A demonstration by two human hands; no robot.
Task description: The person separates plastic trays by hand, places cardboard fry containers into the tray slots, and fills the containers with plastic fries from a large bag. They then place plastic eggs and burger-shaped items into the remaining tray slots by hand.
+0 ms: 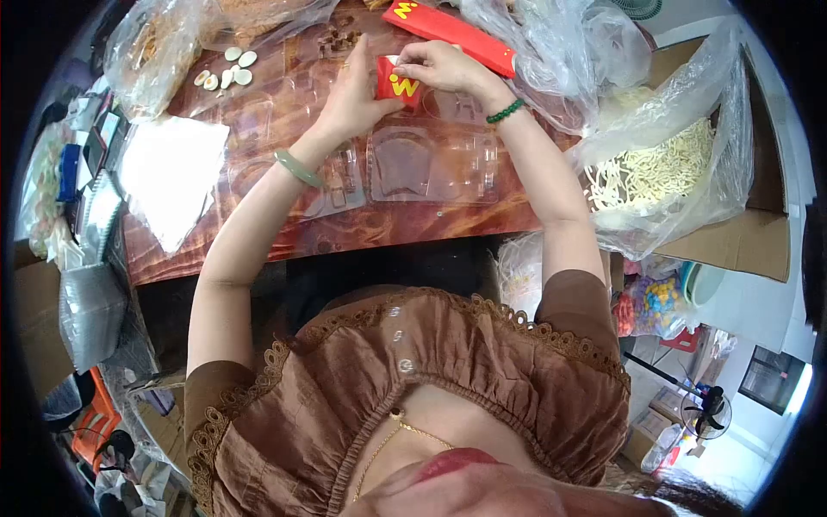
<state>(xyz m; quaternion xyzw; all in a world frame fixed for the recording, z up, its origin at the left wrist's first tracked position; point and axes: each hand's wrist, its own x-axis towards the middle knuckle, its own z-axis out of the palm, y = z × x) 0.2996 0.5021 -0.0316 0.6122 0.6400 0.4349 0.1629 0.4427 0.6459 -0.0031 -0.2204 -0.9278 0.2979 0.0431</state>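
At 12 o'clock, the left hand (347, 102), digits apart, steadies the red packet (403, 89); the right hand (446, 67), fingertips together, works its top; gentle support should prevent creasing.

Lying front left on a reddish-brown marbled table (388, 227): flat white sheets (172, 177). Resting behind them: a clear plastic bag (142, 56). Lying just right of the bag: small oval white pieces (244, 77). Lying back centre: small brown cube-like pieces (338, 41). Extending right of those: a long red box (465, 39) with yellow markings. Being held before its left end: a small red-and-yellow packet (401, 89). Lying before the packet: a clear moulded plastic tray (405, 164). Sitting far right, in an open brown cardboard box (749, 246): a clear plastic sack (732, 146), containing thin pale-yellow sticks (659, 168).
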